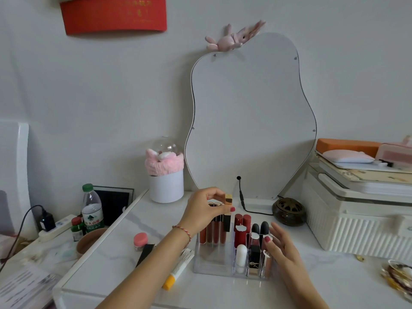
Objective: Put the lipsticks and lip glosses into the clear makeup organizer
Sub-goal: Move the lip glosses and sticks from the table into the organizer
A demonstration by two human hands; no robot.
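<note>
Both forearms reach in from the bottom edge toward the clear makeup organizer (214, 267), which sits on the white marble-look tabletop (124, 270) in front of the pear-shaped mirror (252, 121). Her right hand (282, 247) rests with relaxed, nearly straight fingers against the organizer's right side, holding nothing, apparently steadying it. Her left hand (204, 210) pinches the gold cap of a black-and-gold lipstick (227, 214) between thumb and fingertips, holding it upright over the back row, its lower end already down among the amber lip gloss tubes (213, 233) standing there. To their right stand two dark red lipsticks (242, 226), two black-capped tubes (259, 228), and in the front cells a white lip balm (241, 257), a black square lipstick (254, 259) and a pinkish gloss (266, 262). Judging from this, the step in hand is seating the black-and-gold lipstick in the back compartment; the next move calls for lowering it straight until it bottoms out, then loosening the pinch without toppling its neighbours. Just left of the organizer lie a white tube with a yellow cap (178, 269), a black stick-like item (145, 254) and a small pink-lidded jar (140, 241); whether any of these belongs in the organizer I cannot tell.
</note>
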